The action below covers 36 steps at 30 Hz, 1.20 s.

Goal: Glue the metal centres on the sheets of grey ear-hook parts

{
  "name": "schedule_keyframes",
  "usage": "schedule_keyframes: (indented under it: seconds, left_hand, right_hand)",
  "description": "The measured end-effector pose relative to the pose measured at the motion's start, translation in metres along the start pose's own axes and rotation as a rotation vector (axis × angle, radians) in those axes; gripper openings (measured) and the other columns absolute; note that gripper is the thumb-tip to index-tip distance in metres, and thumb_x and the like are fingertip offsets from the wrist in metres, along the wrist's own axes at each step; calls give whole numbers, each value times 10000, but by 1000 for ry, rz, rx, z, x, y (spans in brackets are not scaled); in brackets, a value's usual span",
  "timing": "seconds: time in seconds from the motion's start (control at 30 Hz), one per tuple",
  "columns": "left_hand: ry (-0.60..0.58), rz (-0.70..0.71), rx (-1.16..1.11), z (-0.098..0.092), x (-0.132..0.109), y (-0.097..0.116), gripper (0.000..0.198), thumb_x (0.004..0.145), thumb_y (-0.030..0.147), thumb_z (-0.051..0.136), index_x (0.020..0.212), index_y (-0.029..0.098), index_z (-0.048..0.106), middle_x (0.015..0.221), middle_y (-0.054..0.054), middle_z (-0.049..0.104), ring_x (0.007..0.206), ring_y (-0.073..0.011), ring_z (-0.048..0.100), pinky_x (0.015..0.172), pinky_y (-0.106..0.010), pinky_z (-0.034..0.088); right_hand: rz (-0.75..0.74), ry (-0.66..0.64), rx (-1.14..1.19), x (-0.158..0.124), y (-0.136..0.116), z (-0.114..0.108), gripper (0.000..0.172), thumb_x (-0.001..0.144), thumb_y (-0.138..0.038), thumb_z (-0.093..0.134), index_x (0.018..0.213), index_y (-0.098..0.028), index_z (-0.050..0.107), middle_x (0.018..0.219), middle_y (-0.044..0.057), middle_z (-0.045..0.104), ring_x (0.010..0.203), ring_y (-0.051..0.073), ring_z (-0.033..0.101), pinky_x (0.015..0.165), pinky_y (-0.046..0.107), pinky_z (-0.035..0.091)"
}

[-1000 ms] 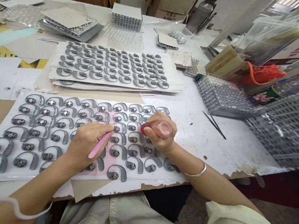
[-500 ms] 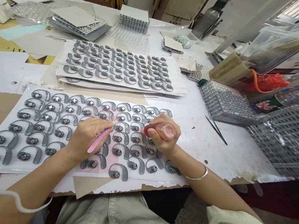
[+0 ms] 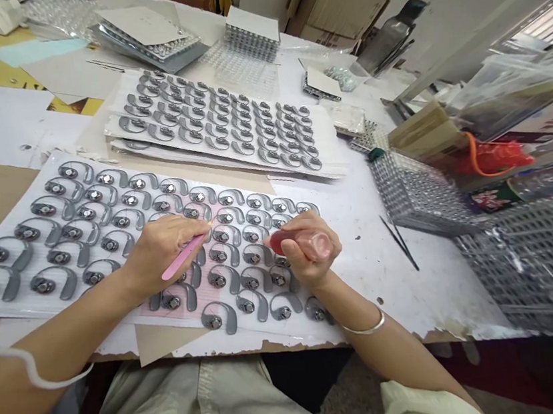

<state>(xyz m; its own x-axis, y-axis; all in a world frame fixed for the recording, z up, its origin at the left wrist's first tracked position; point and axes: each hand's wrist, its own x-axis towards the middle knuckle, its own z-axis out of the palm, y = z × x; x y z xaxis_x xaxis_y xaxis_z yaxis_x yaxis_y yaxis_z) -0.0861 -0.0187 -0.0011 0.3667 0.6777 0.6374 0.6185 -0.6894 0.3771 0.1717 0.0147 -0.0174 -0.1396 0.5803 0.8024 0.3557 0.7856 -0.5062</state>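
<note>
A pink stick [image 3: 182, 257] is pinched in the left hand [image 3: 163, 248], and a red-tipped handle [image 3: 291, 241] is gripped in the closed right hand [image 3: 306, 260], above gray earpieces [image 3: 217, 277].

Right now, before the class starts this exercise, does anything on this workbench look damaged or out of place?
Yes: the white covering on the workbench is torn along its front edge, leaving a ragged, stained border with brown showing beneath. That stands out because the grey ear-hook parts nearby lie in neat rows.

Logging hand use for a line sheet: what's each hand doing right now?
Left hand: closed, holding a slim pink tool.
Right hand: closed, holding a red-tipped clear tool.
</note>
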Motion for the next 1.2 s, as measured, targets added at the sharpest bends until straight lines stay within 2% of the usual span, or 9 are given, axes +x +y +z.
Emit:
schedule_keyframes:
  seconds: [0.2,0.73,0.97,1.1,1.2]
  left_hand:
    - [-1,30,11,0,-1,0,170,859,138,577,1013,188,629,912,-56,739,825,-193,712,725,-323,612]
    - [-11,8,-1,-1,-1,-1,238,871,164,562,1079,263,617,934,-31,736,833,-196,711,741,-319,611]
    - [-18,8,10,0,-2,0,207,871,162,564,1050,250,619,932,-41,736,828,-197,710,734,-335,617]
    - [-6,15,10,-1,-1,0,187,861,152,579,1025,224,632,905,-55,737,800,-205,712,714,-344,618]
    - [-4,10,9,0,-2,-3,195,862,163,579,1034,231,640,904,-52,736,800,-211,711,707,-357,619]
  right_hand:
    - [18,-38,-3,0,-1,2,136,752,-329,651,807,-217,599,624,11,603,550,170,551,473,337,461]
    - [6,-43,37,3,-3,6,136,762,-321,666,832,-217,616,626,3,604,545,162,550,460,323,448]
    - [-5,-45,43,5,-5,5,129,764,-303,668,837,-210,616,648,8,600,570,161,551,485,329,460]
    - [15,-54,44,2,-5,7,138,760,-312,676,840,-213,624,655,6,598,585,159,556,502,330,471]
    - [110,21,161,4,-4,8,153,779,-366,662,832,-228,625,675,-4,598,549,145,573,445,304,459]
